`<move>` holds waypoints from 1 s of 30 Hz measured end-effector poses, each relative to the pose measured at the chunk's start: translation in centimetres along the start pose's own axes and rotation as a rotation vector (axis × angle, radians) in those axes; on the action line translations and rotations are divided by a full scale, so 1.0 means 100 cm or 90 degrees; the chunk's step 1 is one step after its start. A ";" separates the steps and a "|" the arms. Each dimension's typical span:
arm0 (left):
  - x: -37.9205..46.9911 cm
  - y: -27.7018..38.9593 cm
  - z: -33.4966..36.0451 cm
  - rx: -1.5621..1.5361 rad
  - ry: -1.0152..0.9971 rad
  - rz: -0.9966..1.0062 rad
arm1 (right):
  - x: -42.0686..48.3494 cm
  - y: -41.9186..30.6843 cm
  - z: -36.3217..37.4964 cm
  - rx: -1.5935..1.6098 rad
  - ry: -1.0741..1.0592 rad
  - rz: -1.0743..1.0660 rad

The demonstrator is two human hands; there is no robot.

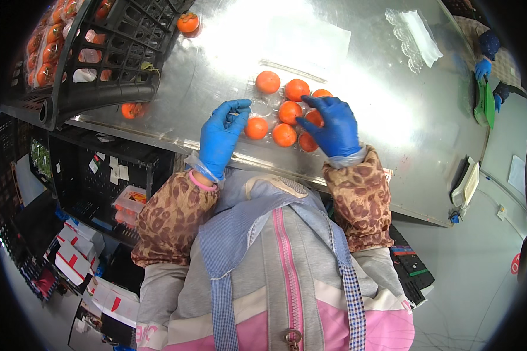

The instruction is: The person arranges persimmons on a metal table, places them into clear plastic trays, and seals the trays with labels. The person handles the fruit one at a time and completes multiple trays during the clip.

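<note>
Several orange persimmons (284, 135) sit in a clear plastic tray (268, 105) on the shiny metal table. My right hand (333, 125), in a blue glove, reaches over the right side of the group. Its thumb and fingers are around a persimmon (315, 117), partly covered by the hand. Another persimmon (322, 93) shows just behind the fingers. My left hand (223, 131), also gloved in blue, hovers by the tray's left side with its fingers curled. I see nothing in it. The nearest fruit to it is a persimmon (256, 128) at the tray's front left.
At the left, a black plastic crate (114, 57) holds packed persimmons (48, 55). Loose persimmons lie beside it, one behind (188, 23) and one in front (131, 110). Clear plastic packaging (415, 39) lies at the back right. Another person's gloved hand (483, 69) holds a green object (484, 103).
</note>
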State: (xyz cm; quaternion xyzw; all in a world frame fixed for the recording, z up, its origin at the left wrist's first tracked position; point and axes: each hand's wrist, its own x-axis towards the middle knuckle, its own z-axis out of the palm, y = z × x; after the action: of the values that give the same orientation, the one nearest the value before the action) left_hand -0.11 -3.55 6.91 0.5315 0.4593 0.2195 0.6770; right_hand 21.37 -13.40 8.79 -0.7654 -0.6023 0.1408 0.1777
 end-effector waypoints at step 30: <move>-0.014 0.016 0.008 -0.070 -0.078 -0.036 | 0.018 -0.012 -0.032 0.193 -0.113 -0.023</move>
State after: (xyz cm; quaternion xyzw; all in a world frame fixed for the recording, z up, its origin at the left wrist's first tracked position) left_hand 0.23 -4.56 8.91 0.4928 0.4191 0.1922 0.7379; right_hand 22.10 -11.77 12.16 -0.7032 -0.6014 0.2939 0.2397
